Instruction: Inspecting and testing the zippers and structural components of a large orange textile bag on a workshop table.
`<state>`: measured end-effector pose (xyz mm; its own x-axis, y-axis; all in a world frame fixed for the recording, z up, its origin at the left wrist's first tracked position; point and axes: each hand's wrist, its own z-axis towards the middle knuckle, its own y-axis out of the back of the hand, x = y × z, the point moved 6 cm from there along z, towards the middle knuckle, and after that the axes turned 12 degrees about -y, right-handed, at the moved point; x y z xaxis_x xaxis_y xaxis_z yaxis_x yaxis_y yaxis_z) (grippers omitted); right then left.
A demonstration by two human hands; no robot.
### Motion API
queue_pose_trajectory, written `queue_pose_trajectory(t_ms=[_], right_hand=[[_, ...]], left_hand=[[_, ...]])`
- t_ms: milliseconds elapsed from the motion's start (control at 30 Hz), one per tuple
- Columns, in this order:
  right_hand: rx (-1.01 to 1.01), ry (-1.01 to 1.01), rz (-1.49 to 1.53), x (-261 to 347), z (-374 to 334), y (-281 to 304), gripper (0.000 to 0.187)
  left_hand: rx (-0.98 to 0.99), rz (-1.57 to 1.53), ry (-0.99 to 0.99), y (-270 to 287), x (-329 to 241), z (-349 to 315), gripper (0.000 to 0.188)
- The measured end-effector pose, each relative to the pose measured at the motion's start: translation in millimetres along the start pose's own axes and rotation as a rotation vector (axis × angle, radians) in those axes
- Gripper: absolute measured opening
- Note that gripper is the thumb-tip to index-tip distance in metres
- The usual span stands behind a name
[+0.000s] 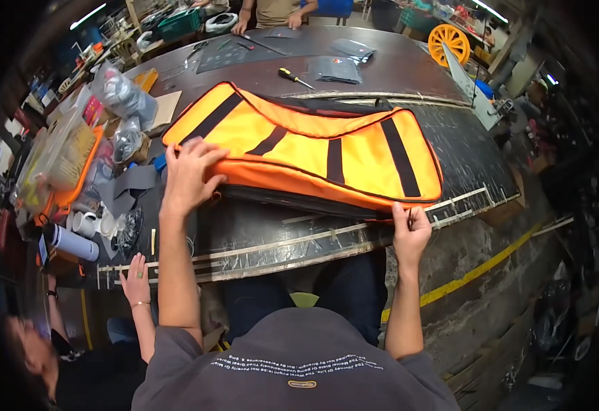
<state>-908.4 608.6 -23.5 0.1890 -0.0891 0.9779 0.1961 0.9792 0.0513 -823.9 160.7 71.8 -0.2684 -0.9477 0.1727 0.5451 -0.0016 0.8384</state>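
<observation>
A long orange bag (299, 154) with black trim and several black straps lies across the dark table, its near side facing me. My left hand (193, 175) rests on the bag's near left corner, fingers spread over the fabric and thumb by its side wall. At the near right corner, my right hand (411, 233) is closed in a pinch beside the black-edged seam. A small dark thing shows between its fingers, too small to name. The bag's underside is hidden.
Beyond the bag lie a yellow-and-black screwdriver (295, 78) and grey plastic packets (337, 70). Bins and bags crowd the left, near a white bottle (73, 242). A co-worker's hand (135, 277) touches the near left table edge; another person (275, 14) stands across the table.
</observation>
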Motion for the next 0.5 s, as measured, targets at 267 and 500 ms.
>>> queue_pose_trajectory(t_ms=[267,500], right_hand=[[-0.305,0.118,-0.241,29,114,67,0.064],[0.071,-0.030,-0.467,30,33,-3,0.058]], left_hand=[[-0.350,-0.099,-0.150,-22,-114,28,0.023],[-0.384,-0.092,-0.085,-35,-209,-6,0.029]])
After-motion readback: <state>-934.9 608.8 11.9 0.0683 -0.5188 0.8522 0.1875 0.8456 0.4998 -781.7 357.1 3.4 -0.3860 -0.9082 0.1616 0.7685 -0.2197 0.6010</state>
